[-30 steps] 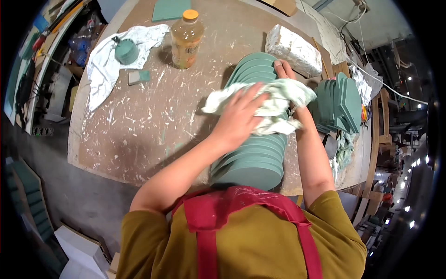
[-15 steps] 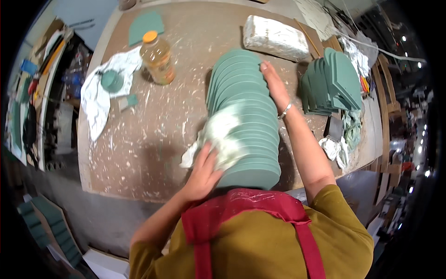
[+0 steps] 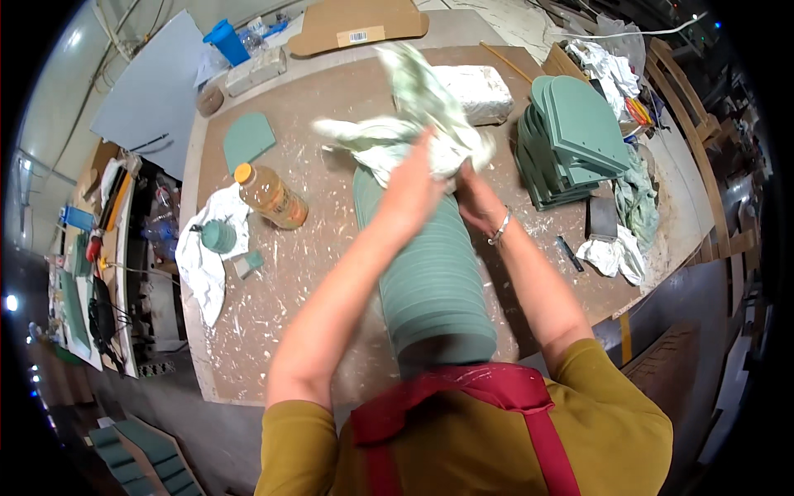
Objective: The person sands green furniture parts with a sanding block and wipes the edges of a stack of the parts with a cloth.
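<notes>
A long row of thin green boards (image 3: 434, 264) with rounded tops runs away from my body across the table, the boards leaning one behind another. Over its far end my left hand (image 3: 411, 192) grips a crumpled white cloth (image 3: 438, 124), slightly smeared by motion, with parts of it flung up and out to the left. Beside the far right side of the row is my right hand (image 3: 481, 201), a bracelet on its wrist. Its thumb meets the lower edge of the cloth; the other fingers are mostly hidden, so whether it grips the cloth or the boards I cannot tell.
A second stack of green boards (image 3: 571, 136) stands at the right, near a wrapped white block (image 3: 475, 93). To the left are a drink bottle (image 3: 277, 198), a single green board (image 3: 248, 140) and a white rag (image 3: 203, 264) under a green cup-shaped piece (image 3: 218, 236).
My left hand has swept the cloth from the near left side of the row to its far end. My right hand is now close beside it. The view has shifted, showing more of the table's back.
</notes>
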